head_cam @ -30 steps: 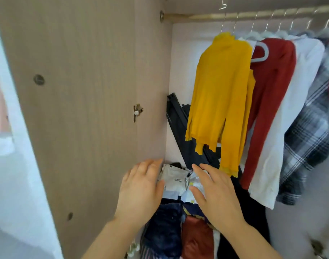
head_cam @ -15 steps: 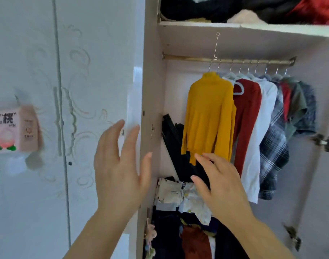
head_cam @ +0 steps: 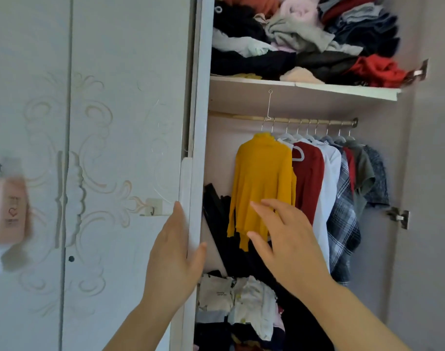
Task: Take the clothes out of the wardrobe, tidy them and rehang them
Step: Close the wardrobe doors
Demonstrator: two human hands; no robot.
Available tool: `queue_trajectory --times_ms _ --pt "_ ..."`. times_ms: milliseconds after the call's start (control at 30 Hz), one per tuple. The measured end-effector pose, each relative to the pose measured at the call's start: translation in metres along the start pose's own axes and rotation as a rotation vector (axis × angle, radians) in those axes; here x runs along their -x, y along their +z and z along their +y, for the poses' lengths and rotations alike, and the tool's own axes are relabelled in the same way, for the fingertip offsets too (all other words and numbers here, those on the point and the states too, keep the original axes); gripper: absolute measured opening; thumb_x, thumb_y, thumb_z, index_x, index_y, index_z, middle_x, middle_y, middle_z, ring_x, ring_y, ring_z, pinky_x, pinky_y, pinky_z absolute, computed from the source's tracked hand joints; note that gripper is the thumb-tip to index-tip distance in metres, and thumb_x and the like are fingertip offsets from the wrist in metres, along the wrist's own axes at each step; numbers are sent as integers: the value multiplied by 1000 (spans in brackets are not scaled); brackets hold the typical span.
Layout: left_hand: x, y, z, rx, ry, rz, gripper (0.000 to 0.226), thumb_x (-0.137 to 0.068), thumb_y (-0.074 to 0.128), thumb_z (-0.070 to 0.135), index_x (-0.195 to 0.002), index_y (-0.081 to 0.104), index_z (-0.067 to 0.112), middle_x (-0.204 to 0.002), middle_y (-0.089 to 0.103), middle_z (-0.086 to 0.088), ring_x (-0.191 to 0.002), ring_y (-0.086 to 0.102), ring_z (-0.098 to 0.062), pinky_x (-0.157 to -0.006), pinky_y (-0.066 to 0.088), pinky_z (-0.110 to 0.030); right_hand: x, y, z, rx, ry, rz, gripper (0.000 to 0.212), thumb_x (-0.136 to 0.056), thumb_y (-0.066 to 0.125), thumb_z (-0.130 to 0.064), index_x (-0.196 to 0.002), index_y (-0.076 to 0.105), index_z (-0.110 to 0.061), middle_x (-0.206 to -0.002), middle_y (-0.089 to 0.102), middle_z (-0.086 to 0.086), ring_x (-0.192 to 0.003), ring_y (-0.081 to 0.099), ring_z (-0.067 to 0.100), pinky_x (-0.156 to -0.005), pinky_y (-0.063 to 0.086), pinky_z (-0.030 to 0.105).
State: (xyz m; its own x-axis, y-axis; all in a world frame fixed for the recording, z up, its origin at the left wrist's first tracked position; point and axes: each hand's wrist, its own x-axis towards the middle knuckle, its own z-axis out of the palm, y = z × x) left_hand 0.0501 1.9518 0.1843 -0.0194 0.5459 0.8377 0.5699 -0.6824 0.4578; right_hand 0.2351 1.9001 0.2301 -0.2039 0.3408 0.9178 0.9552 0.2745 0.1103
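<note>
The wardrobe stands open. A yellow sweater (head_cam: 263,183) hangs leftmost on the brass rail (head_cam: 292,120), then a dark red top (head_cam: 310,183), a white shirt (head_cam: 329,188), a plaid shirt (head_cam: 342,224) and more garments. My left hand (head_cam: 174,252) rests with straight fingers on the edge of the white door (head_cam: 191,188). My right hand (head_cam: 289,241) hovers with spread fingers in front of the yellow sweater's hem and holds nothing.
A top shelf (head_cam: 305,87) is heaped with loose clothes. Folded clothes (head_cam: 239,300) are piled at the wardrobe bottom. A closed white door (head_cam: 102,148) with a small hook (head_cam: 153,210) stands left. A pink tissue pack (head_cam: 6,211) hangs at far left.
The view rose and pulled back, showing the top shelf. My left hand moved onto the door edge. My right hand lifted from the folded pile toward the yellow sweater.
</note>
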Motion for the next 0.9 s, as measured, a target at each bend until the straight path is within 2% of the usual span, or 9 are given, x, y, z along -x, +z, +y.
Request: queue_trajectory --times_ms 167,333,467,600,667,733,767,833,900 --pt "-2 24 12 2 115 -58 73 -89 53 36 -136 -3 36 -139 11 22 -125 14 7 -105 16 -19 -17 -6 9 15 8 -13 47 -78 74 -22 -121 60 -10 -117 61 11 -107 58 29 -93 42 39" --pt "-12 60 21 -2 240 -137 64 -92 46 37 -133 -3 42 -141 6 25 -132 14 5 -105 3 -7 -30 -9 27 63 31 -26 44 -80 71 -22 -121 60 -11 -119 61 8 -110 57 26 -97 37 34" --pt "-22 95 25 -39 299 -204 64 -95 42 36 -133 -10 42 -150 3 20 -139 14 -2 -112 6 -15 -46 -4 48 80 37 -48 46 -84 66 -24 -127 55 -11 -127 56 10 -118 52 28 -100 39 41" --pt "-32 132 29 -161 345 -289 73 -96 36 42 -128 -30 44 -148 -20 21 -142 1 -5 -117 9 -31 -60 17 77 162 -19 -158 51 -91 55 -30 -138 43 -18 -144 41 8 -135 33 28 -110 25 46" --pt "-37 151 28 -213 353 -318 75 -96 34 43 -124 -36 44 -139 -34 22 -142 -7 -7 -118 -1 -32 -62 32 97 226 -22 -206 52 -94 48 -35 -143 34 -22 -150 31 4 -141 20 24 -114 14 44" --pt "-41 169 28 -258 345 -347 77 -96 36 43 -127 -34 43 -137 -39 21 -142 -11 -10 -112 -9 -30 -61 44 118 287 -43 -203 51 -92 51 -34 -140 40 -20 -149 34 3 -141 21 25 -113 16 45" --pt "-44 176 30 -286 361 -344 80 -93 44 43 -134 -25 41 -144 -31 17 -143 -3 -14 -112 -5 -31 -61 49 128 297 -50 -180 49 -89 56 -33 -135 47 -18 -145 40 4 -138 27 26 -111 23 47" --pt "-50 186 36 -316 399 -347 87 -74 73 40 -144 23 30 -153 18 2 -134 36 -25 -106 28 -39 -60 58 148 277 -61 -115 46 -82 67 -29 -125 58 -15 -136 51 6 -131 40 30 -104 36 50" --pt "-55 203 36 -362 442 -276 84 -55 85 39 -130 52 22 -135 51 -3 -115 57 -26 -89 47 -40 -60 68 169 252 -87 -74 44 -79 70 -28 -119 62 -14 -131 55 7 -128 44 31 -100 41 50"
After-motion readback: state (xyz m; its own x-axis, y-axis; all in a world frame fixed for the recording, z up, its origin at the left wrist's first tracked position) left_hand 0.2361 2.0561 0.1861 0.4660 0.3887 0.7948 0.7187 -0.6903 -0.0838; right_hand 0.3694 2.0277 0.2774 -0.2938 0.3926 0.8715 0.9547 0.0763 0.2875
